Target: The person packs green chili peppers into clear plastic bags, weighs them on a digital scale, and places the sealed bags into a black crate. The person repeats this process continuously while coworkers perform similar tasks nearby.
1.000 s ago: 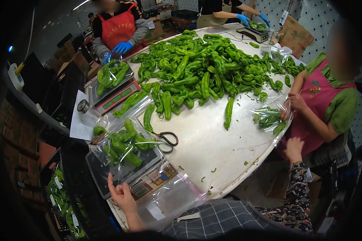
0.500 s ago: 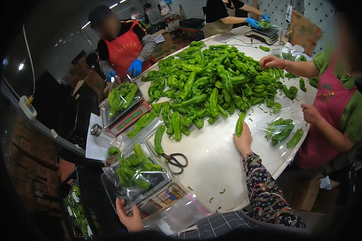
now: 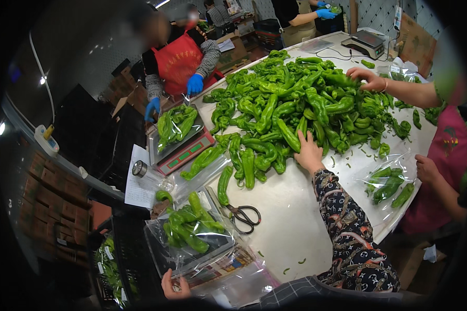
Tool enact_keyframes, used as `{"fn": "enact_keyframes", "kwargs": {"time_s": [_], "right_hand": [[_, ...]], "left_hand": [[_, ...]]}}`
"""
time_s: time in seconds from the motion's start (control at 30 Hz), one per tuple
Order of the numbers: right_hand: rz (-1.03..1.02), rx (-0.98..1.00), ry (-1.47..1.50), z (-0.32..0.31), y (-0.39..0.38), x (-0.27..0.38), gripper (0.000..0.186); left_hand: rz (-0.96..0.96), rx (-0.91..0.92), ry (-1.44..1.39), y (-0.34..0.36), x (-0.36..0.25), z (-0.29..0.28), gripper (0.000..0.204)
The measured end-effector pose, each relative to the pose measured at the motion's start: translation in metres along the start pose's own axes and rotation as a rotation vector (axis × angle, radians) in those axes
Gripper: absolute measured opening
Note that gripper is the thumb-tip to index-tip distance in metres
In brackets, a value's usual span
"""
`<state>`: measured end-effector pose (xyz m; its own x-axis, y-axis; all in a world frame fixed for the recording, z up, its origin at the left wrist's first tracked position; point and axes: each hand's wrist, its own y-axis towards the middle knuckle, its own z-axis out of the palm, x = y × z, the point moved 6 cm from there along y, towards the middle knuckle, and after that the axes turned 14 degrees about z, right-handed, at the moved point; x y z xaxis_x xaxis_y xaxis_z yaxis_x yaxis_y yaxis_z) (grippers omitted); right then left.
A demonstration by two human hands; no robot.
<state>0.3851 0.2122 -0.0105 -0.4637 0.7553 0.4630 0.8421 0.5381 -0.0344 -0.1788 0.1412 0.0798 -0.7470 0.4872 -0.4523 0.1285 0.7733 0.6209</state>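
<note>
A large heap of long green peppers [image 3: 275,98] covers the middle of the white table. At its near edge my right hand [image 3: 310,154] has its fingers curled on a green pepper [image 3: 288,136]; other peppers crowd the fingertips. My left hand [image 3: 174,286] is low at the left, thumb and finger apart, beside the near edge of a clear plastic bag [image 3: 179,265]. Several green peppers [image 3: 189,228] fill that bag, which lies on a dark flat scale tray [image 3: 155,238]. Black-handled scissors [image 3: 245,218] rest to its right, touching a single pepper [image 3: 224,185].
A red scale [image 3: 187,155] bears another bag of peppers, handled by a person in blue gloves [image 3: 194,84]. On the right, a co-worker's hand [image 3: 368,79] reaches into the heap above a bagged portion [image 3: 389,184]. Paper sheets [image 3: 139,181] and a black crate [image 3: 129,259] are at the left.
My right hand has moved forward from the bare tabletop, where it held one pepper, into the heap's near edge. The view has shifted. The far co-worker has lifted a bag off the back scale.
</note>
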Motion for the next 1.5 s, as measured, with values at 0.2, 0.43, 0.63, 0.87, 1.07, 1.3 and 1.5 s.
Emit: {"fn": "enact_keyframes", "kwargs": {"time_s": [0.2,0.43,0.63,0.87,1.07,1.3,1.5], "right_hand": [[-0.121,-0.03,0.256,0.009,0.005,-0.033,0.078],[0.127,0.493,1.138,-0.036,-0.09,-0.089,0.067],[0.32,0.785,1.173,-0.026,-0.148,-0.173,0.058],[0.196,0.511,0.836,-0.051,-0.149,-0.162,0.062],[0.173,0.317,0.733,-0.031,-0.131,-0.142,0.059],[0.099,0.739,1.336,-0.062,-0.202,-0.102,0.052],[0.008,1.64,1.21,-0.019,-0.342,0.009,0.063]], "left_hand": [[0.084,-0.001,-0.073,0.023,-0.028,-0.001,0.03],[-0.064,0.118,-0.136,0.004,-0.016,0.007,0.032],[-0.096,0.146,-0.231,0.002,-0.02,0.013,0.032],[0.004,0.122,-0.246,0.017,-0.039,0.009,0.041],[0.051,0.126,-0.29,0.026,-0.053,0.011,0.047],[0.264,0.066,0.033,0.042,-0.061,0.024,0.053],[0.07,0.025,-0.345,0.044,-0.039,0.032,0.016]]}}
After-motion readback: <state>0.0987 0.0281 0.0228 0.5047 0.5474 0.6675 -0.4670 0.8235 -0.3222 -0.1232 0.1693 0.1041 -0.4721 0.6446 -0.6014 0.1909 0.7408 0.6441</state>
